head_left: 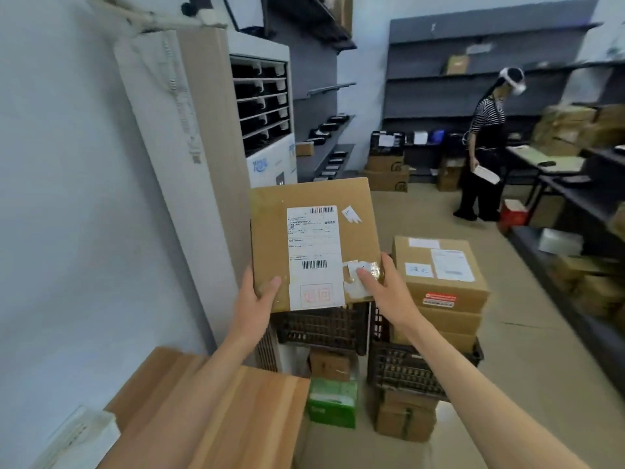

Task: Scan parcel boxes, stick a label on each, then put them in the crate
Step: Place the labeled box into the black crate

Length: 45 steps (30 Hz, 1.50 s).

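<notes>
You hold a flat, square cardboard box point(313, 243) up in front of you, above a dark plastic lattice crate point(323, 328). Your left hand point(255, 299) grasps its lower left corner, thumb curled over the face. Your right hand point(384, 286) grasps the lower right edge, thumb pressing a crinkled patch of glossy tape. A white printed label point(313, 255) with two barcodes and a red stamp runs down the box's face; a small torn paper scrap point(350, 214) sits near the top right. To the right, a second crate point(412, 370) carries stacked brown boxes point(439, 282). A smooth wood-grain counter point(216, 414) lies under your left forearm. A person point(483, 147) in a striped top stands by grey shelves.
</notes>
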### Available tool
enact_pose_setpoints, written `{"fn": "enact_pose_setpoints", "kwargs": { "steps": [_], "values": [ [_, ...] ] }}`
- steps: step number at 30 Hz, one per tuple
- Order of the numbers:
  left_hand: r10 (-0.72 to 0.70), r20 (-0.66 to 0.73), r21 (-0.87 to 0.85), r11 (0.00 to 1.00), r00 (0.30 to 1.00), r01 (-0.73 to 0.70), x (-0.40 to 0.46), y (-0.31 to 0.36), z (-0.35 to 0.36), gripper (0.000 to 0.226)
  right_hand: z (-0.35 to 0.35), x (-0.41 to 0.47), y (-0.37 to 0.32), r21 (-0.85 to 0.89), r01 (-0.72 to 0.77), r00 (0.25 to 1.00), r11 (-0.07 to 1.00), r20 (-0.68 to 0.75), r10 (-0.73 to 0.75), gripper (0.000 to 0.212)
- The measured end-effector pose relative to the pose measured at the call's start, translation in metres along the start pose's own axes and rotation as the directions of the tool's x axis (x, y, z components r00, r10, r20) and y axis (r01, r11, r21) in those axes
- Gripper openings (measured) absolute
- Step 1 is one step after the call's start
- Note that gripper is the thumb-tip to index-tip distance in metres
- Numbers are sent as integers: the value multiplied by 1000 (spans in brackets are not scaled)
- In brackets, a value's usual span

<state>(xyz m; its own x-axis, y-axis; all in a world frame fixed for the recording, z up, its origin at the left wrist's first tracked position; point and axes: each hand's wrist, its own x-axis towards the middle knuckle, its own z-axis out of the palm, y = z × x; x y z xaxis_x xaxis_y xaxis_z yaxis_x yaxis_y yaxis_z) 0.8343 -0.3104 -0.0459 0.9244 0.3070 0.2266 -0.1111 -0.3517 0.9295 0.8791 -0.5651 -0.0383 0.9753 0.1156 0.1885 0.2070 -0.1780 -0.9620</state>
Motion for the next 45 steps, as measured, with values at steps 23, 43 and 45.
{"fn": "enact_pose_setpoints", "kwargs": {
  "steps": [23, 43, 45],
  "values": [
    [-65, 209, 13, 998, 976, 64, 182, -25, 88, 58, -25, 168, 72, -18, -194, 964, 981, -190, 187, 50],
    [-440, 455, 147, 895, 774, 422, 321, -195, 105, 79, 64, 280, 197, -199, -581, 812, 789, -197, 549, 43],
    [-453, 446, 159, 889, 772, 430, 324, -208, 110, 69, 69, 284, 207, -216, -613, 790, 760, -179, 586, 42]
  ]
}}
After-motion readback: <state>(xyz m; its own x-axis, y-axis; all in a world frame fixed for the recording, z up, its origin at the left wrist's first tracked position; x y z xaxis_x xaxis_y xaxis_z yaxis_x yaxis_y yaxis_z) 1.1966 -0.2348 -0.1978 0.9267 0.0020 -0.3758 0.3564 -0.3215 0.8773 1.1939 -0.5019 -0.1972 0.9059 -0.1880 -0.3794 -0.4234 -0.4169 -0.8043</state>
